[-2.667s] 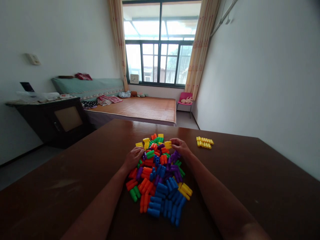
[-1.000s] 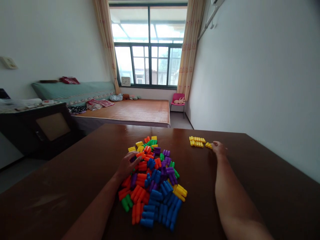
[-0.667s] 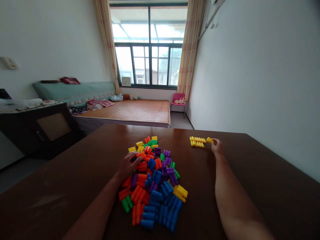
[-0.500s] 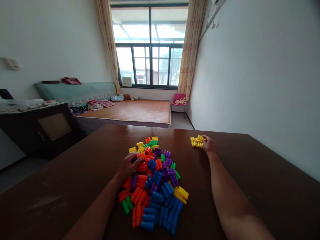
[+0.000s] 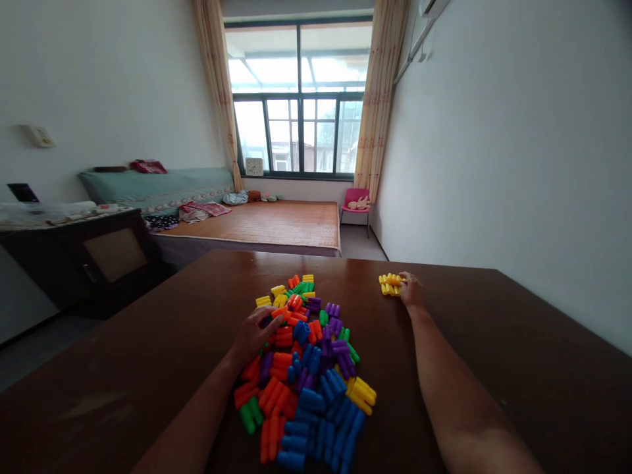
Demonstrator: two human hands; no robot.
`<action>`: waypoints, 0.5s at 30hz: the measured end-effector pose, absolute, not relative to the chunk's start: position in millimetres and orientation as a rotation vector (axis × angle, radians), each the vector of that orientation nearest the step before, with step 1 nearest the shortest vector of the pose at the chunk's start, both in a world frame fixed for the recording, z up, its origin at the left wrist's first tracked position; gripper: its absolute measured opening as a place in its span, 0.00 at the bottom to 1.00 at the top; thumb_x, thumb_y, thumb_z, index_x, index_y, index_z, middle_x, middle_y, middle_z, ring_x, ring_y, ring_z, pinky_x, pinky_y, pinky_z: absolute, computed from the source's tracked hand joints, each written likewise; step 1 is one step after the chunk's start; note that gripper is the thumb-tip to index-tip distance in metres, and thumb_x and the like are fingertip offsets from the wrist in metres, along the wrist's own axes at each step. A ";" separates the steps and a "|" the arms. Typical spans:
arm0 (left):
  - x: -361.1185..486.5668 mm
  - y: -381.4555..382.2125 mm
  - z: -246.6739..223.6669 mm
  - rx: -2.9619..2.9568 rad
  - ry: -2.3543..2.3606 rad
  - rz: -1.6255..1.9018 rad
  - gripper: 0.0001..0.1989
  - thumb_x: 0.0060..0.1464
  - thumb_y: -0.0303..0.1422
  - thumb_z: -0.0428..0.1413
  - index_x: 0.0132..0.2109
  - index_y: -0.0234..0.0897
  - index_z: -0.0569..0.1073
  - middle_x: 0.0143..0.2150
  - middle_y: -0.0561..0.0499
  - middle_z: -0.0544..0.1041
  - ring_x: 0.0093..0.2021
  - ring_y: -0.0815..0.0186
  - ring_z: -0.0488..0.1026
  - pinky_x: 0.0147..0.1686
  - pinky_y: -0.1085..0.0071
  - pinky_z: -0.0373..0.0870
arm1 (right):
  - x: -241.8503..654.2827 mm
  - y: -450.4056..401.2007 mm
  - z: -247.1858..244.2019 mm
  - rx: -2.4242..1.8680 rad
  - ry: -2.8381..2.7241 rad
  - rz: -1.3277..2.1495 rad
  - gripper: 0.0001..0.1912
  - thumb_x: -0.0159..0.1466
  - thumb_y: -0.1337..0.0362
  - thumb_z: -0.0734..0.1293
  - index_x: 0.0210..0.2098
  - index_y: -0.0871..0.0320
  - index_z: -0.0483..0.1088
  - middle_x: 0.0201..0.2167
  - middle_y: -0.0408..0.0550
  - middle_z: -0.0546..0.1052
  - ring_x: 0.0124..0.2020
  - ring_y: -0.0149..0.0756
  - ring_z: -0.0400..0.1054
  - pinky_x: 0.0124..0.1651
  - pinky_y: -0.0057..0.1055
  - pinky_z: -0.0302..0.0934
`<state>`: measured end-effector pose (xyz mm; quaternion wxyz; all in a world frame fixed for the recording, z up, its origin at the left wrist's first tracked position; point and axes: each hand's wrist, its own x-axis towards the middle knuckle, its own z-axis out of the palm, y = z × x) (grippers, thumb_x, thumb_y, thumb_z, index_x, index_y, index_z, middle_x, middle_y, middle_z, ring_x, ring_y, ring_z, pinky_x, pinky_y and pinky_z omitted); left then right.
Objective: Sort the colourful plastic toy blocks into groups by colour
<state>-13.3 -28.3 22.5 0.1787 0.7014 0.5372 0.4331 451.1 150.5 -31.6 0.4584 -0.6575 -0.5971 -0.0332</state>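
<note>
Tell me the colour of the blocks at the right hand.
Yellow: the blocks at the right hand show best in the head view.

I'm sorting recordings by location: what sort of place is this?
Probably a bedroom in a home: a wide bed with a mat stands below a curtained window, and a clock sits on the sill.
</note>
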 end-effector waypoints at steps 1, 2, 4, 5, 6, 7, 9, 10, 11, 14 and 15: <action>-13.8 -27.8 21.6 1.991 1.517 1.226 0.18 0.54 0.49 0.54 0.42 0.40 0.77 0.44 0.49 0.78 0.46 0.59 0.74 0.49 0.65 0.71 | 451.7 150.6 -32.5 -1.598 -1.466 -0.083 0.20 0.55 0.73 0.57 0.44 0.61 0.73 0.46 0.56 0.76 0.46 0.41 0.70 0.53 0.38 0.61; -14.2 -27.5 20.6 1.999 1.518 1.227 0.18 0.55 0.48 0.54 0.42 0.40 0.77 0.44 0.49 0.78 0.46 0.59 0.74 0.49 0.65 0.71 | 452.5 150.5 -33.4 -1.586 -1.461 -0.078 0.20 0.55 0.73 0.57 0.44 0.62 0.72 0.46 0.56 0.75 0.45 0.40 0.70 0.53 0.38 0.61; -14.6 -27.2 18.7 2.020 1.528 1.236 0.18 0.55 0.48 0.54 0.43 0.41 0.77 0.44 0.49 0.78 0.47 0.59 0.74 0.51 0.64 0.69 | 454.7 150.1 -34.8 -1.590 -1.456 -0.054 0.22 0.55 0.75 0.55 0.44 0.62 0.72 0.46 0.55 0.75 0.43 0.38 0.71 0.52 0.36 0.62; -14.5 -27.5 18.2 2.034 1.530 1.242 0.17 0.55 0.47 0.54 0.43 0.41 0.77 0.45 0.49 0.78 0.48 0.59 0.73 0.52 0.64 0.69 | 455.6 149.7 -35.2 -1.607 -1.451 -0.053 0.22 0.55 0.75 0.55 0.45 0.62 0.72 0.47 0.55 0.75 0.42 0.37 0.71 0.51 0.35 0.62; -14.2 -28.1 18.1 2.052 1.527 1.247 0.17 0.55 0.46 0.54 0.44 0.41 0.77 0.45 0.49 0.78 0.49 0.59 0.73 0.53 0.64 0.68 | 456.2 149.2 -35.3 -1.624 -1.453 -0.065 0.23 0.54 0.76 0.54 0.45 0.62 0.72 0.47 0.55 0.75 0.43 0.37 0.70 0.51 0.35 0.61; -13.6 -28.9 18.5 2.075 1.517 1.246 0.16 0.55 0.45 0.54 0.45 0.42 0.77 0.46 0.49 0.78 0.50 0.59 0.72 0.54 0.63 0.67 | 456.2 148.6 -35.2 -1.640 -1.463 -0.091 0.24 0.55 0.76 0.54 0.46 0.62 0.72 0.47 0.55 0.75 0.45 0.38 0.70 0.52 0.35 0.61; -12.4 -30.9 20.4 2.124 1.488 1.231 0.16 0.56 0.44 0.54 0.46 0.42 0.77 0.47 0.48 0.78 0.51 0.59 0.71 0.55 0.62 0.65 | 454.5 147.1 -34.3 -1.661 -1.507 -0.161 0.23 0.56 0.75 0.55 0.47 0.61 0.73 0.49 0.54 0.75 0.50 0.41 0.67 0.56 0.38 0.57; -11.9 -31.8 21.6 2.142 1.479 1.219 0.15 0.56 0.43 0.54 0.46 0.43 0.77 0.47 0.48 0.78 0.52 0.59 0.71 0.56 0.61 0.65 | 452.7 146.2 -33.6 -1.665 -1.539 -0.187 0.23 0.57 0.74 0.56 0.47 0.59 0.73 0.51 0.54 0.74 0.52 0.42 0.65 0.57 0.40 0.56; -11.5 -32.4 22.5 2.152 1.477 1.206 0.15 0.57 0.43 0.54 0.46 0.43 0.77 0.48 0.48 0.78 0.52 0.58 0.70 0.56 0.60 0.65 | 450.5 145.2 -33.0 -1.667 -1.572 -0.197 0.23 0.57 0.73 0.56 0.48 0.57 0.73 0.52 0.53 0.74 0.53 0.42 0.64 0.57 0.41 0.55; -11.2 -32.6 23.5 2.143 1.488 1.206 0.16 0.57 0.43 0.54 0.46 0.42 0.78 0.48 0.47 0.78 0.52 0.58 0.70 0.56 0.60 0.65 | 444.4 142.7 -31.9 -1.685 -1.638 -0.170 0.21 0.59 0.72 0.57 0.46 0.53 0.74 0.52 0.49 0.74 0.52 0.42 0.65 0.56 0.41 0.57; -11.4 -32.1 23.2 2.141 1.486 1.212 0.16 0.56 0.43 0.54 0.46 0.42 0.78 0.48 0.47 0.78 0.52 0.58 0.71 0.56 0.60 0.65 | 443.2 142.2 -31.8 -1.689 -1.645 -0.151 0.21 0.59 0.72 0.57 0.45 0.53 0.75 0.52 0.48 0.74 0.51 0.42 0.65 0.55 0.41 0.58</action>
